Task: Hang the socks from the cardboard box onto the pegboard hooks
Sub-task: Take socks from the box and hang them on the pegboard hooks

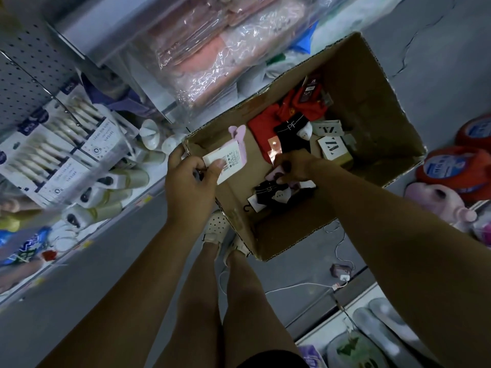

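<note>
Left hand [190, 179], centre frame over the near-left corner of the cardboard box [372, 83], pinching a pink sock pair [231, 152] by its white label card, long axis running up-right, pink tip toward the upper right. Right hand [293, 166], inside the box at centre, closing on another pink sock [273, 174] among black and red pairs. Best to grip the card near its hook. Pegboard [24, 75] at upper left.

Grey floor [438, 49] carries open cardboard box [372, 83]; white charger and cable [344, 278] lie just beside its near corner; person's white shoes [216, 227] stand against the box's near side.
</note>
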The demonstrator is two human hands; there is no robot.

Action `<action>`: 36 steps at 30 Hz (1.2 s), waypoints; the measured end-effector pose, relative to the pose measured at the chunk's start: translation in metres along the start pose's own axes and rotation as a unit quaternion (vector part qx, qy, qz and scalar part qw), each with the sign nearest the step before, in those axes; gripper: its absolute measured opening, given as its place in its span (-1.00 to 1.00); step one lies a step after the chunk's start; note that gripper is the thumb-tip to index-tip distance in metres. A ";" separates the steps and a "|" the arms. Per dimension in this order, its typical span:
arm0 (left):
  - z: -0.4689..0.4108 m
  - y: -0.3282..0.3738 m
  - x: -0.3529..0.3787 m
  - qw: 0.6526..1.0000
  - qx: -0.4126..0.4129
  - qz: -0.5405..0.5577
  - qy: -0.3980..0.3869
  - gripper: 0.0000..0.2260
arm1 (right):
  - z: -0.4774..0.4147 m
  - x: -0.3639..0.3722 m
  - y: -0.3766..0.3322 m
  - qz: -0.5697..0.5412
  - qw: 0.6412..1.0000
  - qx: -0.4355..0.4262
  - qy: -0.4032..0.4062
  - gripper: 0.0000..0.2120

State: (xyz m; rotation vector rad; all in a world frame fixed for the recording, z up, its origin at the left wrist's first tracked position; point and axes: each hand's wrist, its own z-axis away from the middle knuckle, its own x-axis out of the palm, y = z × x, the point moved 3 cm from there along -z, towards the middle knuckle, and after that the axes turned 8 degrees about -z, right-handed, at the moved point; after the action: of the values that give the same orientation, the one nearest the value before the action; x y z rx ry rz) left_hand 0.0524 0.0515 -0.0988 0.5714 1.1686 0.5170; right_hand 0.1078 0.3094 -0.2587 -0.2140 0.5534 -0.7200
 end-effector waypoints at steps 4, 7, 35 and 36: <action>-0.002 -0.003 0.002 1.000 0.001 0.004 -0.006 -0.69 | -0.008 0.008 0.014 0.022 0.999 0.028 -0.007 -0.50; -0.004 -0.002 0.000 1.000 0.000 0.008 -0.008 -0.70 | 0.001 0.000 0.011 -0.048 0.998 0.028 0.007 -0.66; 0.144 0.075 -0.161 0.899 -0.100 0.390 -0.171 -0.79 | 0.295 -0.003 -0.210 -0.731 0.616 0.011 0.293 -0.49; 0.152 0.072 -0.168 0.892 -0.098 0.404 -0.178 -0.70 | 0.295 0.003 -0.221 -0.730 0.603 0.014 0.321 -0.41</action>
State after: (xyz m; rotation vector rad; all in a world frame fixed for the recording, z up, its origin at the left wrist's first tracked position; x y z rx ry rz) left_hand 0.1391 -0.0259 0.1091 0.9299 0.4750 1.1703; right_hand 0.1463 0.1438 0.0691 -0.3717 1.0275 -2.5100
